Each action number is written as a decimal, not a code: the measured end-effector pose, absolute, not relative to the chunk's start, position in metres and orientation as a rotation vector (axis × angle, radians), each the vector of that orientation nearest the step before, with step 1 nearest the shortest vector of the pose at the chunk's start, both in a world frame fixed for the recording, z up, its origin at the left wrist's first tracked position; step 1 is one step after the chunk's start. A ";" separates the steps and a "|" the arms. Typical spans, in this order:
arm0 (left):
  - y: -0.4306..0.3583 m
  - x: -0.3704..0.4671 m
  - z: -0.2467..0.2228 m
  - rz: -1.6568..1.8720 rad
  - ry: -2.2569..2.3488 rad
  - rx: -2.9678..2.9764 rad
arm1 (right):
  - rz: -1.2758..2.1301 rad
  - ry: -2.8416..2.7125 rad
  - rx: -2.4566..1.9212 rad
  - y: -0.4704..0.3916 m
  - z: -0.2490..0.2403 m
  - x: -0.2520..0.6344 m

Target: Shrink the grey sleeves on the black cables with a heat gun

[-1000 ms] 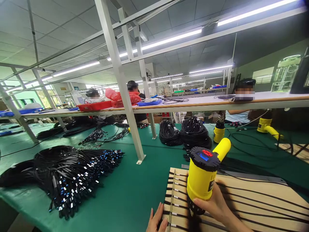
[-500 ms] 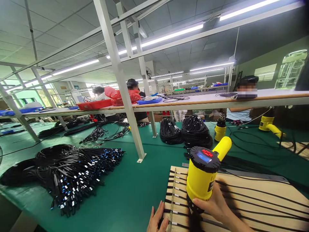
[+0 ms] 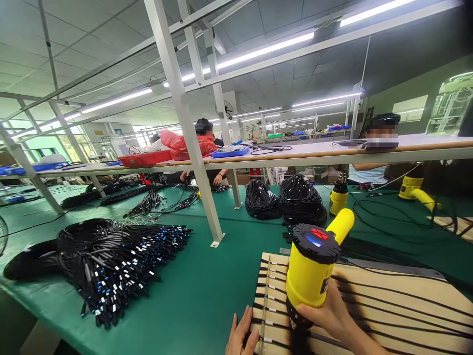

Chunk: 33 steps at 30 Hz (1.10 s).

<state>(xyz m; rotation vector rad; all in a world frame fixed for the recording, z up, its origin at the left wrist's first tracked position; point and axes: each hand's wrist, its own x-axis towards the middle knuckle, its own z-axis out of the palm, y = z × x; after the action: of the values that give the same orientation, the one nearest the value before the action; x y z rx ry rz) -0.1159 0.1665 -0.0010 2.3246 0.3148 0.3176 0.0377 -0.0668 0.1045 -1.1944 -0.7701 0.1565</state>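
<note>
In my right hand [image 3: 325, 315] is a yellow heat gun [image 3: 308, 276] with a black end cap and a small display. Its black lower end points down over a wooden board [image 3: 391, 278]. Black cables [image 3: 406, 292] lie side by side across the board, and white labels show near their left ends. A scorched dark streak marks the wood beside my hand. My left hand [image 3: 242, 335] rests at the board's left edge, thumb and fingers apart, close to the cable ends [image 3: 254, 321]. Whatever lies directly under the heat gun's nozzle is hidden.
A large cable bundle [image 3: 121, 261] spreads over the green table [image 3: 185, 305] at left. Two coils [image 3: 301, 199] sit behind, near another heat gun [image 3: 338, 197]. A metal post [image 3: 192, 143] rises mid-table by a raised shelf [image 3: 318, 150]. Other people work at the far side.
The view has shifted slightly. My two hands and the heat gun stay nearly where they were over the board. A co-worker's hands now show behind the post.
</note>
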 end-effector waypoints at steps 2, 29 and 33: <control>0.167 -0.116 -0.001 0.329 0.311 2.320 | 0.159 -0.773 -1.197 -0.067 0.104 0.038; 0.165 -0.114 0.005 0.365 0.311 2.308 | 0.185 -0.729 -1.220 -0.093 0.105 0.044; 0.164 -0.114 0.009 0.350 0.320 2.300 | 0.180 -0.719 -1.213 -0.093 0.100 0.046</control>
<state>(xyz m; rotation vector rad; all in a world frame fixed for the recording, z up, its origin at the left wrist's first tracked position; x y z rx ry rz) -0.1140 0.1640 0.0086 2.3003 0.3199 0.3500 0.0458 -0.0925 0.0998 -1.2130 -0.7189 0.1803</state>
